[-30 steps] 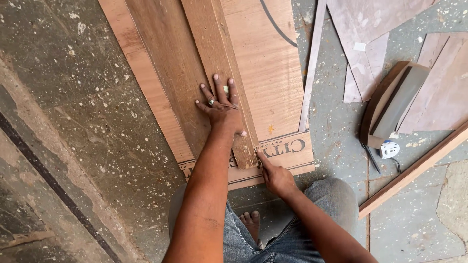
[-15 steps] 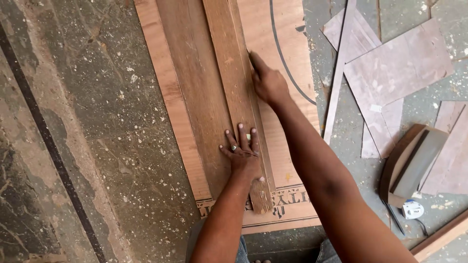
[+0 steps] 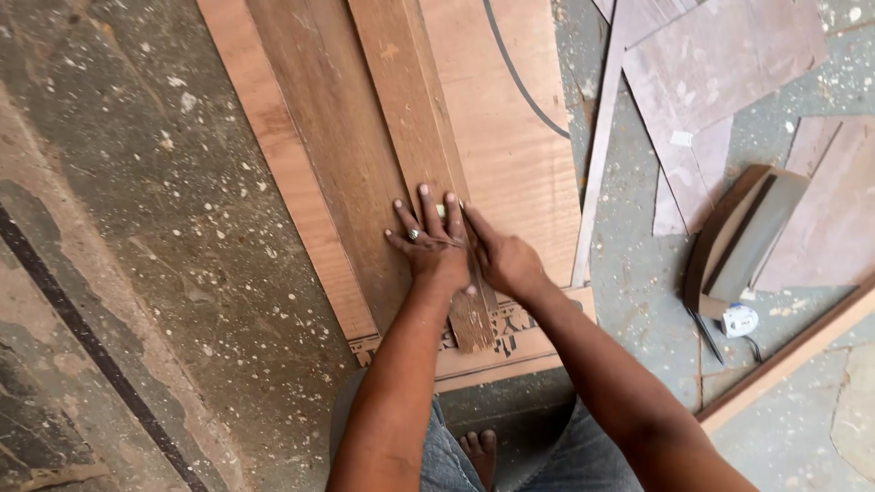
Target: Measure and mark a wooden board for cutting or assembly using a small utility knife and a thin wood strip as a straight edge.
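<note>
Flat, both hands (image 3: 469,251) on wood strip (image 3: 410,118)

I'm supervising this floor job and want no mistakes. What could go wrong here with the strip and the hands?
The left hand alone pins the narrow wood strip on the plywood sheet; if it eases, the strip could slide and the line drift. The right hand runs along the strip's edge right beside the left fingertips, so whatever it holds, too hidden to identify, might catch them. The strip's rough near end could give splinters.
</note>
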